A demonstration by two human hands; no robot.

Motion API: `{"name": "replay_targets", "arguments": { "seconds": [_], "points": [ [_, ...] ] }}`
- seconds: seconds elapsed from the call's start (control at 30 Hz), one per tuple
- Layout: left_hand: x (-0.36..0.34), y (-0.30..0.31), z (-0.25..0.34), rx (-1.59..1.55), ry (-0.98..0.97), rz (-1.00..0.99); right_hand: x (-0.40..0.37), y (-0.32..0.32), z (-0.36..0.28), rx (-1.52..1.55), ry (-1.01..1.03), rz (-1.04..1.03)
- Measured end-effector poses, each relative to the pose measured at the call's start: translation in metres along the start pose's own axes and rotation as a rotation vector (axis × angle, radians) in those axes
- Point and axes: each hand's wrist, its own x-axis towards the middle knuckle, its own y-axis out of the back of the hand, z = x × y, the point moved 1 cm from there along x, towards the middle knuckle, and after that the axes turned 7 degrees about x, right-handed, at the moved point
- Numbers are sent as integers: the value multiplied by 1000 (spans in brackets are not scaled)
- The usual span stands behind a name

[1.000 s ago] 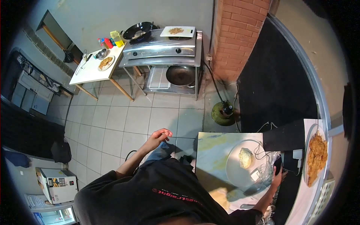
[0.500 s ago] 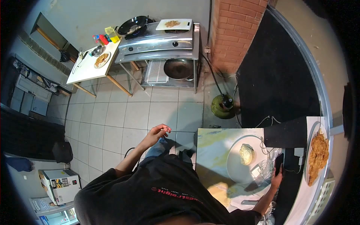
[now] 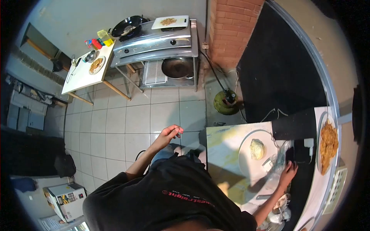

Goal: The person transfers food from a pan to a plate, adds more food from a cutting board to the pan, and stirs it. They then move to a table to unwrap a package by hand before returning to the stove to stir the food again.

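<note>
My right hand [image 3: 288,172] is over the dark strip on the right, its fingers apart at the near end of a black phone [image 3: 290,153]. Beside the phone lies crumpled clear plastic [image 3: 278,165]. Just left of that, a large round plate [image 3: 244,163] holds a pale piece of cabbage [image 3: 257,149]. A knife [image 3: 264,197] is partly hidden by my right forearm. My left hand [image 3: 170,134] hangs above the floor in front of my body, fingers curled in, with nothing visible in them.
Fried food [image 3: 328,146] lies on a plate at the far right. Ahead stand a steel stove [image 3: 154,44] with a wok [image 3: 128,29] and a cutting board [image 3: 183,21], and a white side table [image 3: 79,81]. A green gas cylinder [image 3: 225,104] is on the floor.
My right hand has drawn back from around the phone to its near end. My left hand has shifted slightly right, and the whole view has turned a little.
</note>
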Motion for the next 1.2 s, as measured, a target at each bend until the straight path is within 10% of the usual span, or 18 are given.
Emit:
{"name": "replay_targets", "arguments": {
  "seconds": [0.07, 0.23, 0.33, 0.4, 0.43, 0.5, 0.6, 0.7, 0.8, 0.83, 0.9, 0.97, 1.0, 1.07, 1.2],
  "points": [
    [6, 12, -12, -48, -19, -70, -36, 33, -93, 649, -147, 59],
    [16, 9, -6, -833, -45, -389, -105, 45, -336, 793, 441, -292],
    [14, -20, 28, -875, 273, -144, -131, -8, -452, 992, 871, -323],
    [21, -20, -12, -1236, -42, -698, -152, -42, -501, 836, 975, -355],
    [7, -6, -2, -764, -111, -185, -156, -50, -518, 795, 1049, -351],
    [-12, 46, 23, -757, 20, -184, -161, -73, -546, 765, 1115, -336],
    [-38, 102, 49, -595, 125, -137, -171, -111, -567, 452, 915, -263],
    [-49, 143, 66, 102, -636, 39, -186, -138, -592, 1669, -378, -1001],
    [-20, 164, 16, 693, -997, -188, -223, -123, -637, 2477, -507, -1337],
    [0, 172, -29, 680, -1041, -94, -231, -133, -651, 2533, -214, -1281],
    [32, 186, -89, 651, -1104, -35, -244, -123, -668, 2279, -322, -1178],
    [53, 213, -116, -221, -124, -91, -245, -65, -686, 1939, -233, -1031],
    [44, 216, -136, -231, -110, -127, -261, -64, -693, 1933, -266, -998],
    [45, 221, -152, -871, -23, -265, -267, -57, -710, 1068, 732, -322],
    [-17, 225, -51, -836, 19, -526, -258, -87, -708, 1030, 874, -154]
  ]
}}
